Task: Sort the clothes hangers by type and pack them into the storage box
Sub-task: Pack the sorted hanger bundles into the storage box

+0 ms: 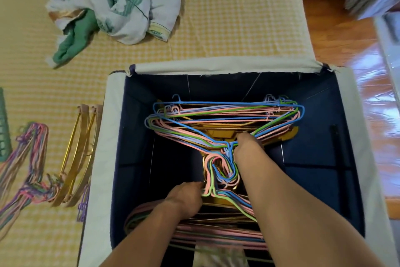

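A dark blue storage box (134, 158) with a white folded-out rim stands open below me. Inside lie two bundles of thin wire hangers in pink, blue and green: one (225, 119) at the far side, one (216, 230) at the near side, their hooks meeting in the middle over gold hangers. My right hand (249, 147) reaches down at the necks of the far bundle; its fingers are hidden among the wires. My left hand (186, 199) has its fingers curled at the hooks of the near bundle.
On the yellow checked bedspread left of the box lie two gold wooden hangers (80, 154), a pile of coloured wire hangers (26, 169), purple hangers (83, 206) and a green basket edge (3, 126). Crumpled clothes (116, 4) lie behind. Wooden floor (372, 97) is at right.
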The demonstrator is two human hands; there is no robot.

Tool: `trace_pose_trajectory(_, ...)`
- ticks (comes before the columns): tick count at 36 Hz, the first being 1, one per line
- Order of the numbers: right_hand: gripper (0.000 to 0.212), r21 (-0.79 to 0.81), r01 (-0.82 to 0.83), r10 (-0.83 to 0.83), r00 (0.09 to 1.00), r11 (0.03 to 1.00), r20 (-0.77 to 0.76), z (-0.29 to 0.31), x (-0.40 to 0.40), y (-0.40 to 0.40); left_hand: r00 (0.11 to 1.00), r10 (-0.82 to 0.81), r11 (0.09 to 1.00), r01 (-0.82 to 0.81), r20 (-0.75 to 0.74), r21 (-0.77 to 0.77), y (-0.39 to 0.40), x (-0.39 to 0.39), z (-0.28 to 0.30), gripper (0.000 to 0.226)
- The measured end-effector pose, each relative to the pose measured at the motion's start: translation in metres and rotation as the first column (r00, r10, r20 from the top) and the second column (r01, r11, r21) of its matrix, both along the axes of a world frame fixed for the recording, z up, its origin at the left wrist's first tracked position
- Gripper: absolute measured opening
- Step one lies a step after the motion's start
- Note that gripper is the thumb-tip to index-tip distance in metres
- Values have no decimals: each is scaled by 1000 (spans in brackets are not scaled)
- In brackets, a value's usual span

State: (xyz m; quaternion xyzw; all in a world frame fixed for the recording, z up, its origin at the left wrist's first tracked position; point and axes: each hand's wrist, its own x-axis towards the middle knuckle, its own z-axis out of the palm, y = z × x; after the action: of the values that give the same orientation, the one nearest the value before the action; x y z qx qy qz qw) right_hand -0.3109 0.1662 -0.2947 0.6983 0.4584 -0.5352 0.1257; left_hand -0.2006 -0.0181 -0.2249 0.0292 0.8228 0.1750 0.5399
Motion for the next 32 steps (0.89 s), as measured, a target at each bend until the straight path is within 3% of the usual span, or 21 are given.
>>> trace_pose_trajectory(3,21,43,-47,47,999,998,-7,61,0,-12,1000,-6,1000,6,13,4,-2,-1,0,47)
trace_pose_trajectory(8,5,-69,128,-135,984,989,-120,56,4,-13,994,63,998,-63,88,-1,-10,-6,-7,48)
trace_pose_trajectory(11,11,-149,145,-170,970,978,-173,49,7,-10,991,77,997,-77,110,-6,-13,-7,-18,53)
trace_pose_trajectory(16,25,-208,167,-215,949,964,-233,47,-1,-11,988,115,993,-113,100,-26,-12,-18,-27,42)
trace_pose_trajectory(19,24,-238,58,-127,950,970,-286,55,-11,-17,989,121,992,-118,89,-40,-7,-26,-30,39)
trace_pose_trajectory(22,16,-121,-130,96,963,984,-252,60,-1,-11,992,104,991,-97,66,-91,1,-24,-26,38)
trace_pose_trajectory(25,35,23,-367,365,912,930,-190,63,20,5,996,57,994,-50,67,-101,4,-15,-21,39)
trace_pose_trajectory(29,40,-182,-506,462,855,843,-235,63,58,1,992,58,996,-50,116,-75,5,-12,-17,41)
trace_pose_trajectory(32,66,-353,-593,507,804,723,-312,50,84,-8,991,64,993,-51,119,-107,6,-15,-18,40)
